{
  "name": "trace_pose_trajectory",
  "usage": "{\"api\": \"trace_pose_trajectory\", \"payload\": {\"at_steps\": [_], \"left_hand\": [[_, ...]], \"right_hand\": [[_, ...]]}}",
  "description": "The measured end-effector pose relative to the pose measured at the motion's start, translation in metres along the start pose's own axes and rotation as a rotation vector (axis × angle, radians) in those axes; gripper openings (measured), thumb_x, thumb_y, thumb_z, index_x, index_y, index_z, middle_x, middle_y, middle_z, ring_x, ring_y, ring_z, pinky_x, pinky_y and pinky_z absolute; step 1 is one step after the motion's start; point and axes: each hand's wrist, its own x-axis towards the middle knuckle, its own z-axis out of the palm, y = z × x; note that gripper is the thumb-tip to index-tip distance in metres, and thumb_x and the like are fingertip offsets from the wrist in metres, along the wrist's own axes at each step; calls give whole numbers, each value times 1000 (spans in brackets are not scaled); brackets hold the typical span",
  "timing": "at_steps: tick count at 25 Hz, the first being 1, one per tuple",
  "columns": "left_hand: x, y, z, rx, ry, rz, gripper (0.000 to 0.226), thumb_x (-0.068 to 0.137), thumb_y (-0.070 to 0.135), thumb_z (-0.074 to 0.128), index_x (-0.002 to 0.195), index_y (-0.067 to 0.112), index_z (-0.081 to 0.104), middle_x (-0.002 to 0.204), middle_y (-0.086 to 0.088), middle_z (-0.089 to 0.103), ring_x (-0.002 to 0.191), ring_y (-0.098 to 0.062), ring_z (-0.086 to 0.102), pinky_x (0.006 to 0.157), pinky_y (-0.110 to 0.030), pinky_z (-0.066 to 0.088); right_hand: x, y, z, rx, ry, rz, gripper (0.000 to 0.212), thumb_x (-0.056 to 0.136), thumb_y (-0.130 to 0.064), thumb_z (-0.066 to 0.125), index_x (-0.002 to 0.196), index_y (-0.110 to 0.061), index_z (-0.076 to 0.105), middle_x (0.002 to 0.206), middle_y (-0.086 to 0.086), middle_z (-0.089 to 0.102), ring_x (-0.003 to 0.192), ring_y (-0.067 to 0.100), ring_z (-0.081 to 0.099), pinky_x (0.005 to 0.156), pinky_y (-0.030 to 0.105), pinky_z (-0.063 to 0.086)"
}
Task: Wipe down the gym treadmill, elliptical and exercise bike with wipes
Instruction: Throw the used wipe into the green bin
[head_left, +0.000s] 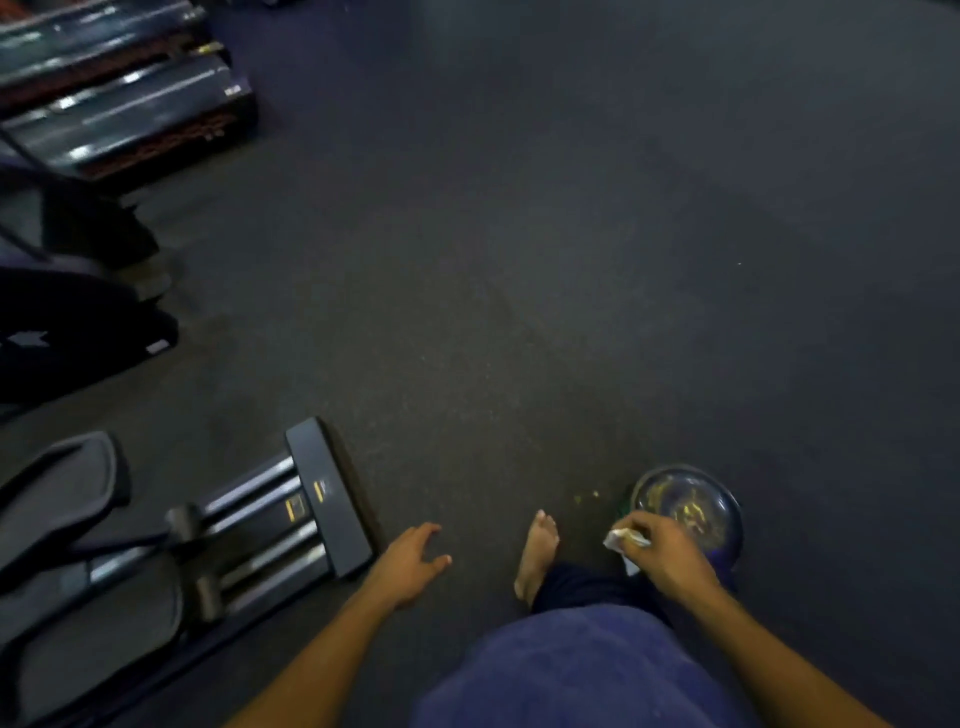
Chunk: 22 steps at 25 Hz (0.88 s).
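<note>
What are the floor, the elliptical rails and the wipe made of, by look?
Floor: likely rubber matting, dark, matte, faintly speckled.
Elliptical rails: likely polished metal; bright streak reflections along the tubes.
Wipe, pinched in the right hand: thin white paper or nonwoven cloth, crumpled; too blurred to tell which.

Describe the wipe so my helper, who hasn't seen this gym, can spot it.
Start at the dark floor and go to its lower right, where a round blue bin stands. Just left of its rim, the right hand pinches the wipe, the only small white crumpled thing in view.
</note>
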Motion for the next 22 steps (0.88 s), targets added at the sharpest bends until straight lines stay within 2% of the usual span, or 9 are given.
{"api": "trace_pose_trajectory", "payload": {"at_steps": [1,3,5,7,9,13,18,22], "left_hand": [[25,11,-20,57,-42,-3,71,86,53,68,145,17,50,142,-10,55,126,-21,57,107,-31,45],[68,37,-69,145,-90,60,65,92,49,65,148,21,46,143,-7,54,127,-20,56,107,-30,43],[112,72,-124,166,-57,108,59,96,44,64,147,23,46,143,-3,54,126,-17,56,106,-31,44],[153,105,-172,74,15,114,54,97,40,65,145,24,49,140,1,55,125,-15,56,104,-30,46],[190,136,-208,38,18,138,51,97,36,65,144,23,50,138,1,56,125,-14,56,102,-28,46],[287,183,-256,149,-108,206,48,97,34,66,142,22,52,140,3,57,125,-10,55,102,-23,44],[415,267,-326,343,-293,327,48,97,39,65,141,26,51,135,5,57,120,-9,58,101,-25,46],[509,356,-352,641,-417,489,53,93,41,67,140,22,54,137,2,59,117,-10,62,101,-23,47]], "right_hand": [[28,-3,-12,17,46,23,16,86,-21,77,74,-30,72,70,-1,74,70,15,70,62,18,51],[72,-22,-34,59,88,64,17,87,-17,76,73,-25,72,68,0,73,69,15,70,58,14,47],[119,-48,-58,70,81,76,14,88,-19,74,76,-25,73,70,-2,74,70,11,71,59,15,50],[166,-74,-83,82,56,70,11,89,-23,73,78,-28,74,74,-5,75,73,7,71,63,17,52],[207,-97,-103,90,63,61,10,89,-28,72,81,-32,74,77,-10,75,75,1,70,68,20,53],[276,-113,-129,199,194,100,13,89,-18,70,81,-26,75,73,-8,75,73,4,72,74,30,57],[312,-116,-146,335,366,367,16,89,-19,72,76,-29,74,70,-5,74,68,4,71,74,36,59],[318,-120,-160,469,616,518,13,88,-25,71,76,-32,74,67,-7,73,66,8,71,68,38,60]]}}
